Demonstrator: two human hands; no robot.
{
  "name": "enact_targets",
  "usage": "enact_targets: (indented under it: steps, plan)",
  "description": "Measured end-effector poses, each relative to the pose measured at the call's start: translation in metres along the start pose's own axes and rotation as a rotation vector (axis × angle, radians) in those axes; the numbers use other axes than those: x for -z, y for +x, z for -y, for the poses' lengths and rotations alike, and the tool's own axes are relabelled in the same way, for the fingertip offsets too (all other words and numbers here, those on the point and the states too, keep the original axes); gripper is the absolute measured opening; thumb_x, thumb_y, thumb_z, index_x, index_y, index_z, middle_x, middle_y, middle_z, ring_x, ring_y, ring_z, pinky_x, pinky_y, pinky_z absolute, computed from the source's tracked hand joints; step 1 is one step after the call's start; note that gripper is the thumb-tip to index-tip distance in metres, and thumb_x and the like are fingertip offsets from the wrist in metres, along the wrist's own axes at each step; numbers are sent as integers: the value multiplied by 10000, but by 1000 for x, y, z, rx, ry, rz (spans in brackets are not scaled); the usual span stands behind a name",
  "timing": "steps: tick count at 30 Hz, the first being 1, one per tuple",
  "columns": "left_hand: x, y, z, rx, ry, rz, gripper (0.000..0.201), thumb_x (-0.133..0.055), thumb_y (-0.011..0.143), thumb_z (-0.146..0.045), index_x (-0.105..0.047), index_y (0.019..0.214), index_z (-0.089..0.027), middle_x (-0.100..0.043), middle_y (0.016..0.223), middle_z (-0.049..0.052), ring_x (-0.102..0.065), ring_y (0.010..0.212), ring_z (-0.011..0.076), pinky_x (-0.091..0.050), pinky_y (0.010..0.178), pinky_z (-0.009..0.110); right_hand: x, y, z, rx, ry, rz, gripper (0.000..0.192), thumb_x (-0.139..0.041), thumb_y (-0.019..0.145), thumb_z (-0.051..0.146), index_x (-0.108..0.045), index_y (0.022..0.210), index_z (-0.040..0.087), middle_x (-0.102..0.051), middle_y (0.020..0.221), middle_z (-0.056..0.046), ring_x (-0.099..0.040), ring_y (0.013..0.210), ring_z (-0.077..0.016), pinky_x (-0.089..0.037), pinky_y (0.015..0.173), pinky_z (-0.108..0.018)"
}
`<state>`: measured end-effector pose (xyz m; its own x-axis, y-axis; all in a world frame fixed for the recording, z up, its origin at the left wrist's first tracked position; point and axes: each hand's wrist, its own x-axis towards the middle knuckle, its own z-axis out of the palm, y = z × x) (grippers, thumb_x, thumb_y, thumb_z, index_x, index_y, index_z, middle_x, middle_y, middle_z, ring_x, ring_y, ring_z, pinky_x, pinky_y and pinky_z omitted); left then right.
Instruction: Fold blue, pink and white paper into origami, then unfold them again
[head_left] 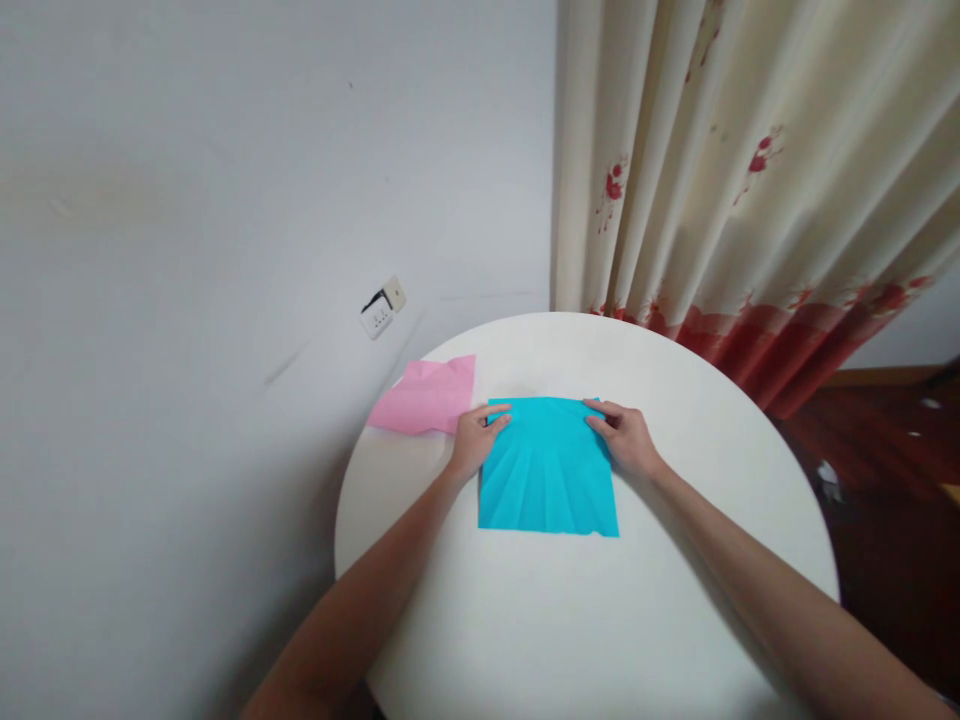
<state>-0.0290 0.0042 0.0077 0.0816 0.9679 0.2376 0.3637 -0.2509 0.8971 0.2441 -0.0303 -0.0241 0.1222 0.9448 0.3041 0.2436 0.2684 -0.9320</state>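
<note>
A creased sheet of blue paper lies in front of me, its fold lines fanning out from the far edge towards the near one. My left hand is at the sheet's far left corner, thumb and fingers pinching the edge. At the far right corner my right hand grips the paper in the same way, fingertips on top. Beside my left hand rests a crumpled pink paper sheet, which neither hand holds.
The round white table stands against a pale wall on the left. A wall socket sits just above its edge. Cream curtains with red flowers hang behind it. Dark wooden floor shows at the right.
</note>
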Motion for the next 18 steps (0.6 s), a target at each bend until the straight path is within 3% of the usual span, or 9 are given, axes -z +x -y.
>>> enact_targets:
  steps: [4, 7, 11, 14, 18]
  plan:
    - [1, -1, -1, 1, -42, -4, 338, -721, 785, -365, -774, 1057, -172, -775, 1008, 77, -693, 855, 227, -544, 760, 328, 4, 0, -3, 2, 53, 42, 471, -682, 834, 456, -720, 1196, 157, -737, 1067, -108, -640, 861, -230, -505, 775, -373]
    - [-1, -3, 0, 2, -75, -2, 377, -720, 797, -345, -751, 1128, -167, -745, 1146, 97, -681, 1055, 254, -527, 919, 356, 7, -3, -2, 32, 0, 67, 452, -650, 862, 446, -716, 1209, 163, -734, 964, -84, -615, 802, -215, -496, 734, -360]
    - [6, -4, -3, 5, -124, 21, 461, -718, 814, -365, -701, 1229, -166, -700, 1245, 105, -669, 1114, 264, -509, 986, 382, 5, -8, 4, 74, -46, 37, 378, -614, 895, 399, -732, 1177, 176, -658, 844, -37, -556, 717, -175, -460, 666, -326]
    - [24, 5, -11, -23, -149, 28, 500, -727, 816, -394, -684, 1256, -161, -677, 1281, 113, -653, 1156, 277, -498, 1018, 395, -5, -8, 14, 87, -6, 11, 373, -622, 887, 374, -723, 1184, 171, -626, 850, -32, -551, 713, -164, -474, 657, -320]
    - [74, 40, -20, -105, -62, 6, 523, -729, 816, -411, -671, 1279, -174, -677, 1287, 105, -629, 1192, 289, -486, 1036, 408, -29, -1, 35, 81, 100, 96, 423, -618, 876, 375, -675, 1246, 178, -621, 957, -57, -618, 782, -175, -541, 698, -348]
